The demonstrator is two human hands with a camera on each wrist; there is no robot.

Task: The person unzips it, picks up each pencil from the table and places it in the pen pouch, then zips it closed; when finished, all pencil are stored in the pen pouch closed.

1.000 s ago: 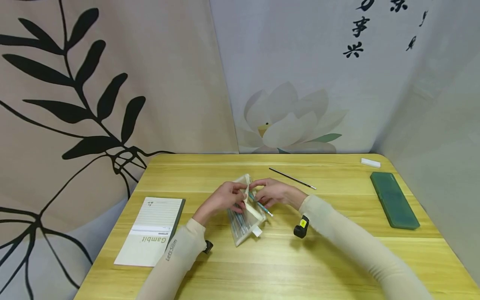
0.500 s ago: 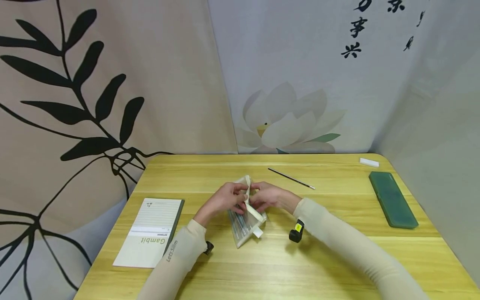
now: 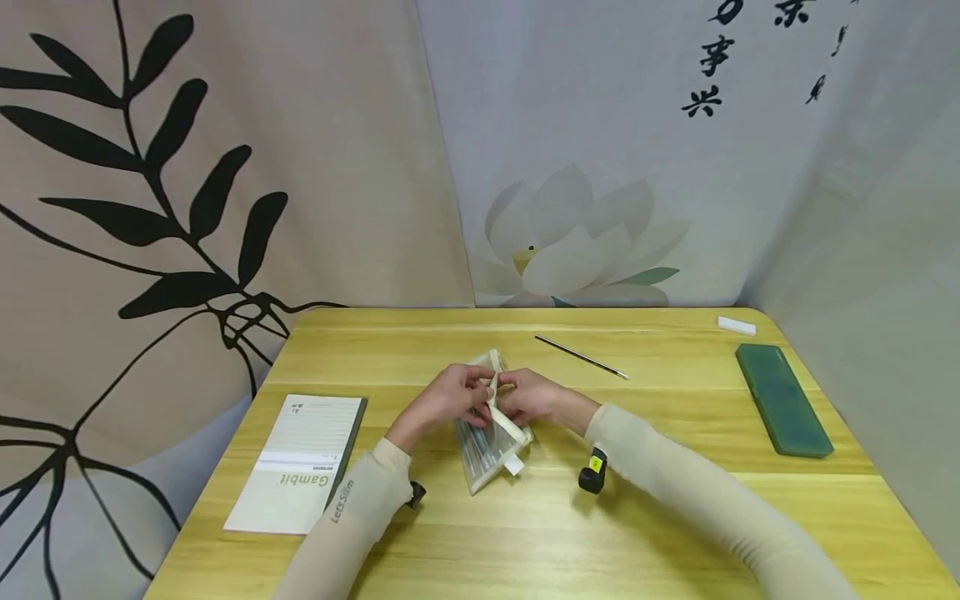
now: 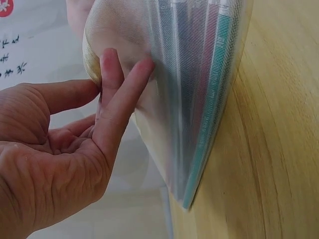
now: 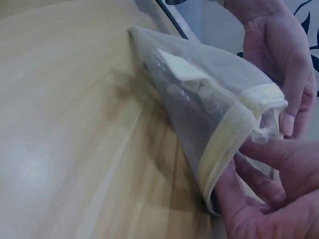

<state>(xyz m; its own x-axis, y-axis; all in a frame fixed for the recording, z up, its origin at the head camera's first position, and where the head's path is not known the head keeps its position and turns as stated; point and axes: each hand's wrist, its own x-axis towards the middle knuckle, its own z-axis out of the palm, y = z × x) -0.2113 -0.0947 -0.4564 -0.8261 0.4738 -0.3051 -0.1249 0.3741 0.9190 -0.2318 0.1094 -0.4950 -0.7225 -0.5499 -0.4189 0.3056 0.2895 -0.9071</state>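
Note:
A see-through mesh pencil case with a cream zip edge and several pens inside lies tilted on the table. My left hand pinches the rim of its mouth between thumb and fingers; two fingertips lie against the mesh in the left wrist view. From the other side my right hand reaches into the mouth. In the right wrist view its bent fingers are close to the zip edge and partly hidden. Whether they grip anything is not visible.
A notebook lies left of the pencil case. Behind the hands is a thin dark pencil. On the right stand a green case and a small white block. A patterned curtain backs the table.
A second ago my right hand held a blue pen across the case's mouth; that pen has gone out of sight at the mouth. My right hand has moved slightly left; the left keeps its grip.

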